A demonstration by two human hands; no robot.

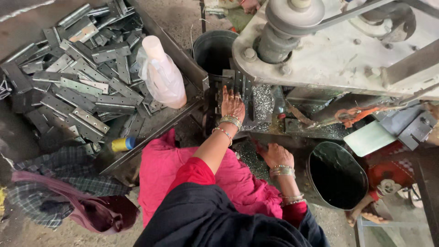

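My left hand (232, 104) reaches forward and lies fingers-down on a grey perforated hinge plate (238, 81) on the bed of a drilling machine (320, 55). Bangles circle that wrist. Beside the hand sits a heap of shiny metal shavings (263, 101). My right hand (275, 154) rests lower, at the near edge of the machine bed, fingers curled downward among shavings; what is under them is hidden. A pink cloth (164, 174) covers my lap.
A large metal tray (183, 57) on the left holds several grey hinge plates (82, 87) and a plastic-wrapped bottle (161, 73). A grey bucket (212, 50) stands behind the bed, a black bucket (338, 176) at right. Another person's sandalled foot (366, 215) is lower right.
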